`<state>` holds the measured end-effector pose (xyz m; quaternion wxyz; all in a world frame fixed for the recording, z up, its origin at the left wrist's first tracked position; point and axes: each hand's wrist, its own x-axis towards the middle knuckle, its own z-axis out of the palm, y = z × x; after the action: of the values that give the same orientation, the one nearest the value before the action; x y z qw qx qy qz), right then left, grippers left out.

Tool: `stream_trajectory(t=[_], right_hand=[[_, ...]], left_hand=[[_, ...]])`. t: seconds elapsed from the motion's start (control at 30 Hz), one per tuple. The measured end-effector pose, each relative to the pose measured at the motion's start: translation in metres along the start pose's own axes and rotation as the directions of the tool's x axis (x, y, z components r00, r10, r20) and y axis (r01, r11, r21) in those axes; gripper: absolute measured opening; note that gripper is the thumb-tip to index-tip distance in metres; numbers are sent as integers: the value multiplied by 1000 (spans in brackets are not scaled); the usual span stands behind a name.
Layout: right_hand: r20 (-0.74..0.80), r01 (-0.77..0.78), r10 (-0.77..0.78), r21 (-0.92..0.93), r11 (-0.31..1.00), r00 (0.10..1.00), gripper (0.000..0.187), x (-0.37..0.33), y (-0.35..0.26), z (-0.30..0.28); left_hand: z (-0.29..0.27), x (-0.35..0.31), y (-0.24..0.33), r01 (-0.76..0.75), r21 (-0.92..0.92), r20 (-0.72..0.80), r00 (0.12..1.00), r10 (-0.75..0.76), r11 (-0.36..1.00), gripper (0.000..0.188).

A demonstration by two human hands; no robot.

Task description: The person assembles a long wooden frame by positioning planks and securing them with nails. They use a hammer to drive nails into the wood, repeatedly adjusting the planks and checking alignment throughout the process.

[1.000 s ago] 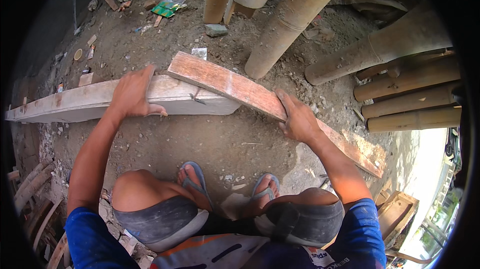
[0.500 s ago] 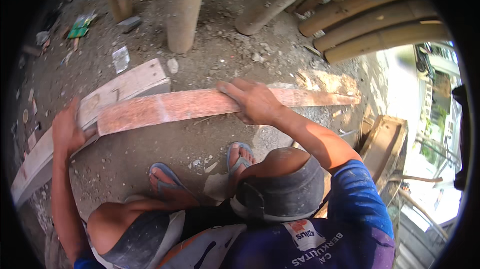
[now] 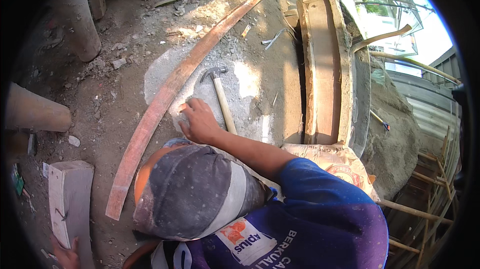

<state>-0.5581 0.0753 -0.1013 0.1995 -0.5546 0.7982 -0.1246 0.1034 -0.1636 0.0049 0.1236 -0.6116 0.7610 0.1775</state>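
Observation:
A long reddish wooden plank (image 3: 165, 91) lies on the dirt, running from near my knee toward the far middle. My right hand (image 3: 200, 121) hovers open just right of it, its fingers loosely stretched. Beside that hand, a claw hammer (image 3: 222, 99) with a pale wooden handle rests on a grey cement patch. At the lower left my left hand (image 3: 66, 255) grips the edge of a thick pale wooden beam (image 3: 77, 194), thumb and fingers on different sides. A bent nail sticks out near the beam's side. The picture's rim cuts off part of the left hand.
A wooden trough-like form (image 3: 327, 69) stands to the right, with a paper sack (image 3: 335, 164) at its near end. Behind them rises a sand heap (image 3: 392, 134). Thick bamboo posts (image 3: 37, 109) stand at the left; bamboo poles (image 3: 415, 214) lie at the lower right.
My view has swung to the right. My right hand has let go of the reddish plank, which now lies on the ground, and has come near the hammer. My left hand stays at the pale beam.

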Motion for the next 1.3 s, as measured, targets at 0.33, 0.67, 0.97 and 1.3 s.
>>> stream_trajectory(t=[0.33,0.67,0.97,1.3], right_hand=[[-72,-533,528,-153,832,846,48,-57,89,-21],[69,-394,390,263,881,918,43,-28,46,-126],[312,510,-552,212,834,773,44,130,-169,-127],[443,903,-815,27,429,374,23,148,-313,-71]], left_hand=[[-37,-19,95,203,118,16,978,-207,972,94],[-51,-16,115,159,6,-50,986,-159,987,92],[-44,-9,105,131,0,-140,982,-130,991,92],[-49,-4,103,187,-46,-38,981,-188,981,87]])
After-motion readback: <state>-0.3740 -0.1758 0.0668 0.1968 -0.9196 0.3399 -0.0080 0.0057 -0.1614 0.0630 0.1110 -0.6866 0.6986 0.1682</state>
